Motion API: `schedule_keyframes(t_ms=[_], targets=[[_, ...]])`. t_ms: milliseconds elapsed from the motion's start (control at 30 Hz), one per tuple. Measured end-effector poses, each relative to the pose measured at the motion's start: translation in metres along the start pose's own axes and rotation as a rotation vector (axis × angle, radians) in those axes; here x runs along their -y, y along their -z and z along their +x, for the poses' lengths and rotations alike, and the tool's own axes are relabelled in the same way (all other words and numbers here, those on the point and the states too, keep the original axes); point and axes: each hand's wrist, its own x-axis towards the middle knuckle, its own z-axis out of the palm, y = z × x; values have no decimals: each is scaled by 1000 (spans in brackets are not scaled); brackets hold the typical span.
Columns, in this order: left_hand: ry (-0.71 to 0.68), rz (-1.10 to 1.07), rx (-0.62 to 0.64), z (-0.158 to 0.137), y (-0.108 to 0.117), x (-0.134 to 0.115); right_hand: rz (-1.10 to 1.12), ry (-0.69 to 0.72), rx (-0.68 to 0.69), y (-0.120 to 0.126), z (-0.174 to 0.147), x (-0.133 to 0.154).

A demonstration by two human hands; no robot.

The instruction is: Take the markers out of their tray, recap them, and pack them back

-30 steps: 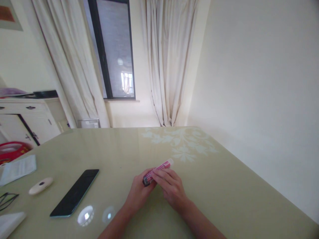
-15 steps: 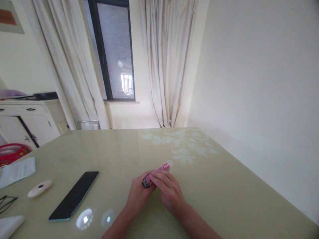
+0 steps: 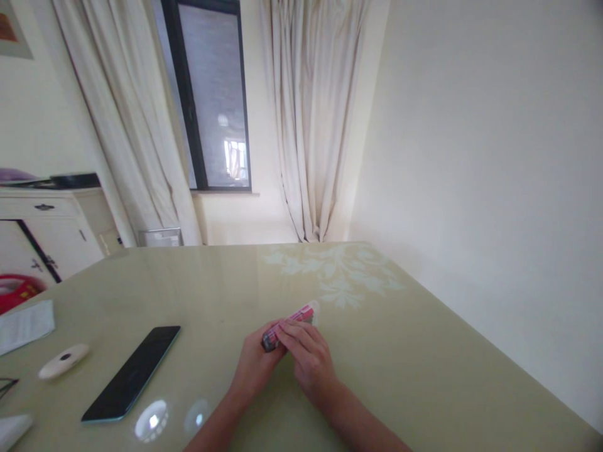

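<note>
A slim pink packet (image 3: 301, 313) with a clear far end and a dark near end is held between my two hands above the table. My left hand (image 3: 259, 351) is closed around its near part from below and the left. The fingers of my right hand (image 3: 308, 351) are bent over its upper side and pressed against it. The packet slants up to the right, and my fingers cover its middle. Its kind and printing are too blurred to make out.
On the glossy green table (image 3: 424, 376) lie a black phone (image 3: 134, 373), a pale oval device (image 3: 65, 361), a folded paper (image 3: 28, 323) and a white object (image 3: 14, 432) at the left. A wall (image 3: 494, 188) borders the table on the right.
The whole view has shifted slightly, so the hands and table things appear a little further left. Both hands keep the same hold on the packet.
</note>
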Motion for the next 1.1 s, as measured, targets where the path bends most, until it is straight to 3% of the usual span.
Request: schedule_keyframes(t_ms=[167,333,467,633,1100], targets=[[10,39,-13,0,2,2,-4,-22,61,4,0,-4],[48,91,-41,0,3,3,-177,-185,-39,21,-6,-32],[58,90,-41,0,3,2,-178,-160,48,30,-8,-49],[67,74,-46,1,3,-3,-114,-125,68,23,-7,-46],[34,73,-19,0,2,-5,28,-197,-58,15,-8,-44]])
